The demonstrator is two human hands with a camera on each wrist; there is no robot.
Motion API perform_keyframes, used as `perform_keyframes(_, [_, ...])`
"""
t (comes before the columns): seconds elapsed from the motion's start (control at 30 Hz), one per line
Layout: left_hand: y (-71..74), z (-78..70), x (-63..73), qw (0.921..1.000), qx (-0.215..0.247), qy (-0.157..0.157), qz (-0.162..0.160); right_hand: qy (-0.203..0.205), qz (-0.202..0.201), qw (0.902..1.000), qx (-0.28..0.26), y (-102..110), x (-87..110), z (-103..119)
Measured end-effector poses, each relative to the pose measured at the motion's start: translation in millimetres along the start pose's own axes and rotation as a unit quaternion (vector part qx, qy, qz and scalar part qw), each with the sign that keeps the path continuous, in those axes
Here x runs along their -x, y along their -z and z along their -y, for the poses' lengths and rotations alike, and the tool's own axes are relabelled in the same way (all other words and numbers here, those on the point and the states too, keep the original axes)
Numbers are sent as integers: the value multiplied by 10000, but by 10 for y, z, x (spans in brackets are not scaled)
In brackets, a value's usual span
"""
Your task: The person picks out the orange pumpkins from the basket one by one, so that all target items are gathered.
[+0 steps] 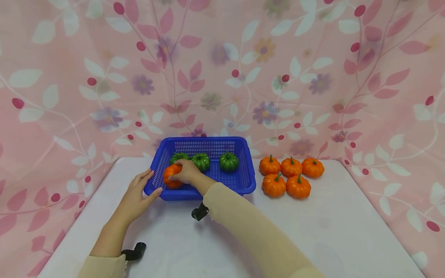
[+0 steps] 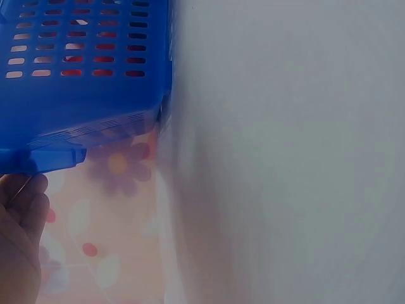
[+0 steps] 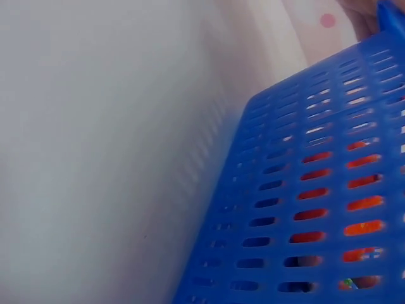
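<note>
Inside the blue plastic basket [image 1: 208,196], at its left end, my right hand [image 1: 190,172] grips an orange toy pumpkin [image 1: 170,181]. Three green pumpkins are also in the basket: one [image 1: 179,156] behind the orange pumpkin and partly covered, one [image 1: 201,162] just past my fingers, and one [image 1: 228,161] further right. My left hand [image 1: 133,199] touches the basket's left rim with extended fingers, its thumb near the front left corner. In the right wrist view, orange shows through slots in the basket wall [image 3: 297,145]; most of that hand is hidden.
Several orange pumpkins [image 1: 273,185] stand in two rows right of the basket, on the white-covered table [image 1: 330,224]. A floral pink curtain [image 1: 222,77] hangs behind. Each wrist carries a black camera mount [image 1: 135,251].
</note>
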State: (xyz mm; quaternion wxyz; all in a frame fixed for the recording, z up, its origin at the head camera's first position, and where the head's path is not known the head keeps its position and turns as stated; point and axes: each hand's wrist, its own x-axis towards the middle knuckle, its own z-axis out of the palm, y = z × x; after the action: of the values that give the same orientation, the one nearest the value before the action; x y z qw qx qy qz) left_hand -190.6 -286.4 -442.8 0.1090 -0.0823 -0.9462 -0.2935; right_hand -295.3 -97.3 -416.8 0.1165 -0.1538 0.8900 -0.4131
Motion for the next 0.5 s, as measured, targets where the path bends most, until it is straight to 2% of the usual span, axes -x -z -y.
perform_keyframes(0.23, [2, 6, 4, 10000, -14, 32, 39, 161, 88, 9988, -458, 114, 65, 19])
perform_keyframes(0.33, [-2, 8, -1, 10000, -1, 24, 39, 306, 174, 9971, -669, 218, 131, 28])
perform_keyframes(0.5, [-1, -3, -4, 10000, -45, 5, 13, 610, 227, 9955, -689, 430, 265, 45])
